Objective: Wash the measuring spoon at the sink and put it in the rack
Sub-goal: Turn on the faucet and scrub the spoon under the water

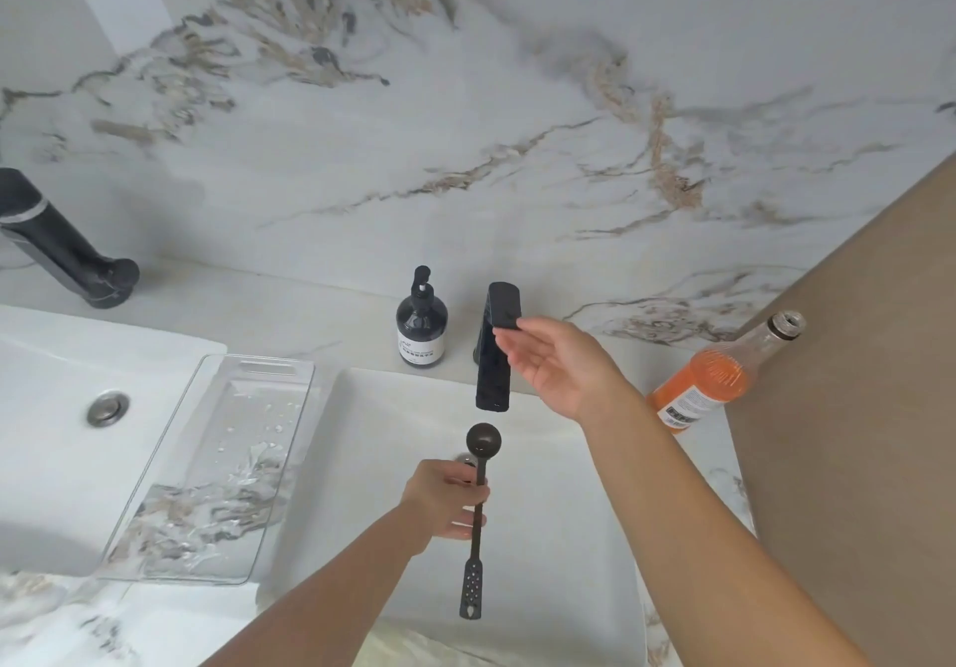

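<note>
Head view looks down on a white sink (pixel 569 537) set in a marble desk (pixel 320 304). At about 6 o'clock the left hand (pixel 447 503) is clamped on the mid-handle of the dark measuring spoon (pixel 480 506), holding its round bowl just under the spout of the black faucet (pixel 494 356), probably so water will land in the bowl. No stream shows yet. The right hand (pixel 556 369), fingers loosely apart, touches the faucet's flat lever at 12 o'clock, seemingly to work the flow. A clear tray (pixel 269 371), likely the rack, waits at 9 o'clock, bridging toward a second basin. A soap bottle (pixel 421 325) stands beside the faucet.
</note>
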A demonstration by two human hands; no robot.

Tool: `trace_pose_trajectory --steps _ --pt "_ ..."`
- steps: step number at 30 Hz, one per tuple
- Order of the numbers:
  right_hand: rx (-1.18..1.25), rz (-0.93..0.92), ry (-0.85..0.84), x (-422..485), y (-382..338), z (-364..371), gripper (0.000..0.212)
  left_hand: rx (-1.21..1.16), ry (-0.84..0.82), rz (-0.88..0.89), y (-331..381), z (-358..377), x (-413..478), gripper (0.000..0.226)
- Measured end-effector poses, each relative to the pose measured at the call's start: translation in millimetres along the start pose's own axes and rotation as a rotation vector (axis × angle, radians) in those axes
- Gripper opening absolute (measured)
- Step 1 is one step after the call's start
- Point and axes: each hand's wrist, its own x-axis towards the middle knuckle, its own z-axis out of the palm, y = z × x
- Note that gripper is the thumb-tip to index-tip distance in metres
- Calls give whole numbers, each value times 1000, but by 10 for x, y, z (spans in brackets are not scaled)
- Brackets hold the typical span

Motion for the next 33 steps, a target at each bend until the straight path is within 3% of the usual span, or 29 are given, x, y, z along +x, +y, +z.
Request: trace_pose_trajectory --steps 4,9,13,16,20,22,25,27,30,33 --pt "-44 -34 11 58 5 -33 30 9 26 3 10 -34 4 13" --pt "-380 -21 323 266 588 -385 19 -28 30 15 36 -80 -15 8" --pt "-479 195 116 296 1100 -547 28 -4 -12 26 93 -116 -29 10" --pt "-481 115 153 361 1197 -559 22 -69 -91 35 111 -137 -27 13" --pt "-775 -47 358 426 1165 -488 16 -134 -166 35 241 -64 -3 15" --pt "-777 -57 319 437 1134 -446 18 -97 -41 27 312 9 107 33" --pt "-754 -1 198 472 1130 -417 9 70 182 34 388 77 263 33" --pt "-852 -44 266 504 1132 -426 10 136 174 47 437 151 318 24" --pt "-929 -127 370 531 1117 -470 14 191 129 64 456 269 372 34" --pt "-747 -43 251 529 1103 -478 6 251 218 91 429 223 367 28"
